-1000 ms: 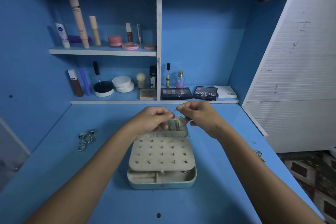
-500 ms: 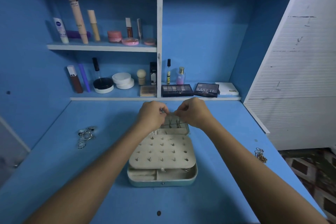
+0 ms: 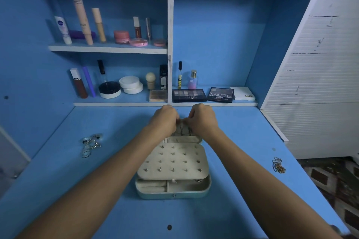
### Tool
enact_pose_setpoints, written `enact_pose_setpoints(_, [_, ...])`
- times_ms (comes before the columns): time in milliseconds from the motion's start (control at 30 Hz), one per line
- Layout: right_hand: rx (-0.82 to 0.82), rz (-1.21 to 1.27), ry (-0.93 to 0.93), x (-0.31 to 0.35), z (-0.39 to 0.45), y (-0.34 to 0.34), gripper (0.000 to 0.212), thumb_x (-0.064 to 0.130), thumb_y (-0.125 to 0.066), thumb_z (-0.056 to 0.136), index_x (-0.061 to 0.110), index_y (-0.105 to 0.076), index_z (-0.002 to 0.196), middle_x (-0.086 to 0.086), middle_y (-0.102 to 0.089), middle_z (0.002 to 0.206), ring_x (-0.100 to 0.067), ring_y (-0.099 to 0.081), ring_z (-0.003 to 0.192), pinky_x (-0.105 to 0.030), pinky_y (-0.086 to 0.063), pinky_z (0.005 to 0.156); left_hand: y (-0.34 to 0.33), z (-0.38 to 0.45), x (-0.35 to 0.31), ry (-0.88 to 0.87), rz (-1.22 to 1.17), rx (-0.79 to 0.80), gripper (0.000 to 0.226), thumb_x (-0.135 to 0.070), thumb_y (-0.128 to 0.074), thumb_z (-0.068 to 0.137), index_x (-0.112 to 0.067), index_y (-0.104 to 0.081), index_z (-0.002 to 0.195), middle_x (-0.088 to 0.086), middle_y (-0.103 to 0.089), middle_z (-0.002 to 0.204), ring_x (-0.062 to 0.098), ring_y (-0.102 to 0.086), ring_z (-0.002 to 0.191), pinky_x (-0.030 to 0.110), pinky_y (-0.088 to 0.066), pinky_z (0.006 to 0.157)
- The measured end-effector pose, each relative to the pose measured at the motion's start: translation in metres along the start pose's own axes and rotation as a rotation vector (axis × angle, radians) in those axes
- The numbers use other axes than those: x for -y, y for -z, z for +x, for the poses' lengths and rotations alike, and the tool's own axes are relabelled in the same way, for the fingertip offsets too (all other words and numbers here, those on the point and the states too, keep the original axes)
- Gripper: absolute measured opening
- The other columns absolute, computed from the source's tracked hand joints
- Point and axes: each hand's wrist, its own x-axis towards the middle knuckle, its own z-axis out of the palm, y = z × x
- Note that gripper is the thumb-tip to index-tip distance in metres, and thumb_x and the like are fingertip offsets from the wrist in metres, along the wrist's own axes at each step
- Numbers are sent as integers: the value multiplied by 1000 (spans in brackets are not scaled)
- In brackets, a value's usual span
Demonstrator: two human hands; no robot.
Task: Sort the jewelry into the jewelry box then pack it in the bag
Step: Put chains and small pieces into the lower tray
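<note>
Up at the jewelry box (image 3: 172,170) lid, both hands, left (image 3: 165,120) and right (image 3: 202,120), pinched a thin chain (image 3: 182,131), probably to hang it inside.

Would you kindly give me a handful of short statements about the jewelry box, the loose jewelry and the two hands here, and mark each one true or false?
1. The jewelry box lies open on the desk. True.
2. The rings lie to the right of the box. False: they lie on its left; the tangled chains lie near the desk's right edge.
3. The left hand and the right hand are both at the far end of the box. True.
4. The earring panel holds no studs. False: rows of small studs stick up from it.
5. One hand rests flat on the desk. False: both are raised over the box, fingers curled in at its lid pocket.
</note>
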Motion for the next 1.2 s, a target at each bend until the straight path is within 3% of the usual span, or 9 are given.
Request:
enact_pose_setpoints(133, [9,-19,-11,-1,-1,-2,11,12,-68,81,2,-70,83,-14,-69,86,-29,-64,78,-31,-51,59,0,-3,-1,4,-28,10,32,3,-52,87,-13,-76,99,9,-54,114,29,-59,90,37,-56,82])
enact_pose_setpoints(200, [24,-24,-14,-2,-1,-2,7,13,-68,81,6,-69,80,-11,-67,84,-26,-61,75,-27,-48,54,1,-6,1,11,-82,31,26,4,-52,86,-11,-73,89,12,-58,108,30,-62,89,35,-55,73])
enact_pose_setpoints(267, [39,-4,-7,-4,-2,-1,14,21,-74,81,13,-65,74,-8,-67,85,-23,-61,75,-22,-42,49,1,-9,4,5,-136,31,25,4,-52,86,-6,-74,90,14,-62,98,31,-63,86,29,-48,62])
enact_pose_setpoints(433, [70,168,-11,3,-15,12,41,51,-86,71,18,-61,67,1,-64,66,-17,-62,64,-25,-48,54,4,-18,7,-8,-275,24,21,-4,-56,90,-8,-76,89,14,-67,87,31,-65,82,32,-51,63])
enact_pose_setpoints(533, [133,257,-14,5,-22,22,30,38,-80,82,12,-67,76,-5,-71,65,-12,-62,51,-26,-58,58,4,-20,9,-4,-362,15,17,-12,-61,91,-13,-77,95,8,-71,90,25,-67,85,35,-57,75])
enact_pose_setpoints(600, [183,359,-37,5,-27,29,23,30,-76,87,9,-67,84,-11,-75,72,-13,-66,51,-20,-55,52,4,-20,10,-3,-405,3,16,-16,-62,92,-17,-77,97,3,-72,91,21,-68,87,32,-57,77])
enact_pose_setpoints(800, [215,378,-30,-3,-33,43,9,16,-72,90,10,-67,86,-5,-69,66,-2,-59,41,-11,-43,42,4,-21,11,11,-638,45,21,-11,-59,94,-24,-75,99,-7,-75,84,1,-70,73,8,-49,60])
enact_pose_setpoints(1000, [255,71,91,-13,-30,44,13,19,-73,86,28,-75,76,13,-70,79,-9,-66,80,-17,-49,58,-2,-16,16,-60,-447,-4,20,-12,-63,92,-24,-76,102,-7,-73,95,1,-64,80,6,-42,64])
enact_pose_setpoints(1200, [340,-71,157,-14,-34,44,14,14,-69,87,24,-79,87,9,-72,91,-14,-66,87,-16,-49,62,-2,-12,14,-130,-283,11,27,-14,-65,91,-25,-73,114,-7,-58,89,15,-60,89,24,-46,76])
